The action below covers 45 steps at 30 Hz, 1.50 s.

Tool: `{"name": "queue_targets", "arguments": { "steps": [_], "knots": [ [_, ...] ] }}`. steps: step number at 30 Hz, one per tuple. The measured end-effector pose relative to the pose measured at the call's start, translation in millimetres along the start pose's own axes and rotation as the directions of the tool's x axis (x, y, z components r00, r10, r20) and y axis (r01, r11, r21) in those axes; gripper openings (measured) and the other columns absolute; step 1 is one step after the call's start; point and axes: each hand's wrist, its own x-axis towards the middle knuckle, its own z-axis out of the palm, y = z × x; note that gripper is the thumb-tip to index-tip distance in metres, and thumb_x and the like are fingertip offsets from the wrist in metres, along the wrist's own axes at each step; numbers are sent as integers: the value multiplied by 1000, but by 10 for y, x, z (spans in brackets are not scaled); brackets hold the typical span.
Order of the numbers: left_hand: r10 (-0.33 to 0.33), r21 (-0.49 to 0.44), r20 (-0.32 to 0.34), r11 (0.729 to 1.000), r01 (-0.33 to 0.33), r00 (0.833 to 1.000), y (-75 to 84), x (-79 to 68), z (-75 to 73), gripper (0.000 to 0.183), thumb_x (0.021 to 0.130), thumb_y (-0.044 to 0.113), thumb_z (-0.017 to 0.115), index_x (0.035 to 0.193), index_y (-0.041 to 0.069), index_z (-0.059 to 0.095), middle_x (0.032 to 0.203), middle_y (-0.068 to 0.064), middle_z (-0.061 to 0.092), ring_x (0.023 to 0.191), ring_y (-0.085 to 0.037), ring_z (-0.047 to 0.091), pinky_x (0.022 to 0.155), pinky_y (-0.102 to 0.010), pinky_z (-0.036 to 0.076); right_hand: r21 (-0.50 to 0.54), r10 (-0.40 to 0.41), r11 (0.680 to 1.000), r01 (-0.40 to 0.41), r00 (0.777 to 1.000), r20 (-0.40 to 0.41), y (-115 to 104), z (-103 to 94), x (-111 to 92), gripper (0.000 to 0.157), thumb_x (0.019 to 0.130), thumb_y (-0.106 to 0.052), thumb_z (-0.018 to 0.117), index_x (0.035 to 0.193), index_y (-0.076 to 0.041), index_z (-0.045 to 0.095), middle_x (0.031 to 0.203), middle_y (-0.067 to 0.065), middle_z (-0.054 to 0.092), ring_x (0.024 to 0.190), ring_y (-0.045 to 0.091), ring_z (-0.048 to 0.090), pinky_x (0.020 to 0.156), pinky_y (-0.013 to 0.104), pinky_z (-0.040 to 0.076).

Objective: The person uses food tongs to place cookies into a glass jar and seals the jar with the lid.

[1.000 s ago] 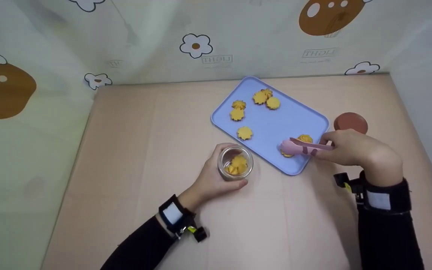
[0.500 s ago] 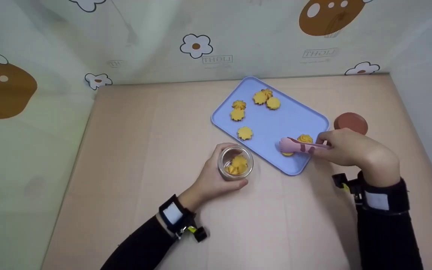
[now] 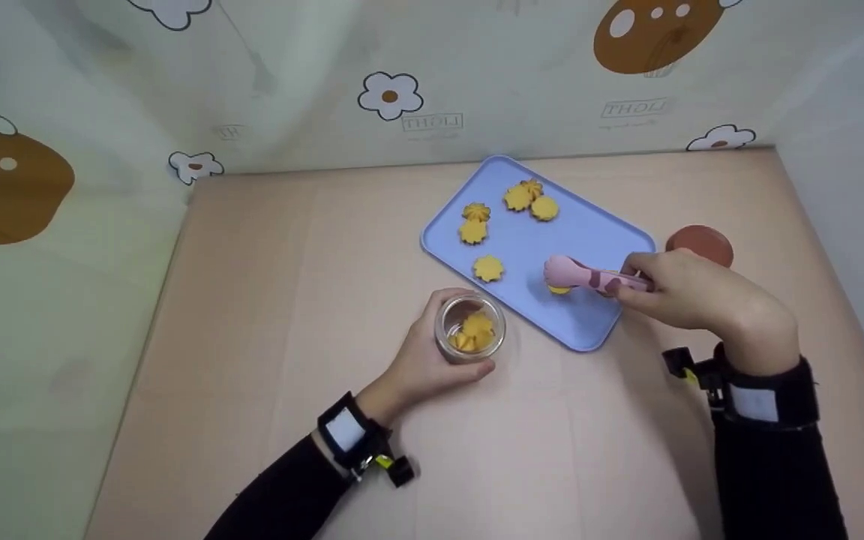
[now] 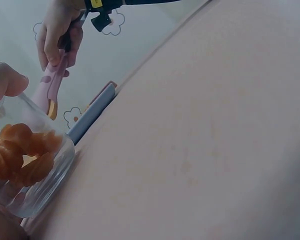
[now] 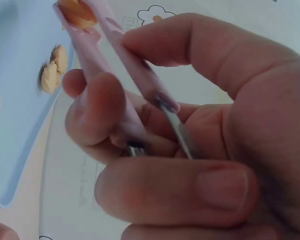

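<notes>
My left hand grips a clear glass jar that holds several yellow cookies. In my right hand is a pair of pink tongs, squeezed by thumb and fingers. Between the tongs' tips a flower-shaped cookie is pinched, and it hangs over the right part of the blue tray. Another cookie lies on the tray behind the tongs, mostly hidden by them and the hand. More cookies lie singly and in small groups on the tray's left and far parts.
A reddish-brown round lid lies right of the tray, partly behind the right hand. The pinkish tabletop is backed by a printed curtain, with a pale wall on the right.
The tongs have closed on a cookie at the tray's right end and moved slightly left and away with it, the right hand moving along. The left hand and jar have stayed in place.
</notes>
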Motion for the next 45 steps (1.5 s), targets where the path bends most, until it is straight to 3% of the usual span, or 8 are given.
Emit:
{"name": "queue_targets", "arguments": {
  "steps": [6, 10, 16, 22, 32, 45],
  "knots": [
    [-3, -9, -7, 1000, 3, 1000, -28, -17, 3, 89, 74, 18, 99, 148, 14, 51, 141, -1, 66, 136, -25, 60, 121, -47, 44, -13, -31, 999, 30, 999, -29, -54, -12, -4, 23, 107, -27, 67, 107, -4, 68, 69, -3, 49, 62, 14, 47, 58, 31, 38],
    [-2, -1, -10, 1000, 2, 1000, -32, -19, 6, 88, 74, 19, 99, 148, 14, 51, 141, 0, 67, 135, -24, 60, 121, -47, 44, -10, -105, 994, 104, 993, -59, -90, -10, -18, 25, 108, -31, 68, 107, -6, 68, 68, -6, 46, 61, 11, 45, 57, 29, 36],
    [-1, 9, -8, 1000, 1, 1000, -29, -23, 7, 89, 74, 20, 100, 148, 14, 51, 141, 1, 67, 135, -22, 60, 121, -48, 43, -40, -214, 977, 210, 966, -145, -185, -22, -95, 10, 105, -20, 69, 105, -10, 69, 68, -10, 42, 58, 5, 40, 54, 25, 34],
    [-11, 29, -14, 1000, 11, 1000, -40, -22, 4, 91, 73, 21, 100, 149, 14, 51, 142, 3, 66, 136, -21, 59, 122, -47, 42, -68, -280, 960, 272, 940, -194, -330, -24, -179, 5, 103, -17, 69, 105, -13, 69, 68, -14, 39, 57, 1, 36, 52, 23, 32],
    [9, 36, -6, 999, -8, 1000, -62, -15, 0, 90, 74, 21, 100, 149, 14, 50, 143, 2, 66, 135, -21, 60, 120, -47, 45, -56, -304, 953, 299, 937, -170, -560, 89, -205, 4, 105, -19, 68, 103, -16, 66, 71, -13, 42, 59, 2, 40, 53, 24, 36],
    [-21, 31, 5, 999, 21, 1000, -75, -30, 12, 93, 74, 19, 99, 152, 14, 48, 145, 1, 64, 132, -18, 62, 115, -43, 51, -64, -312, 949, 308, 947, -81, -740, 262, -146, 12, 105, -21, 65, 100, -12, 61, 70, -10, 45, 59, 5, 41, 54, 25, 37]
  ]
}}
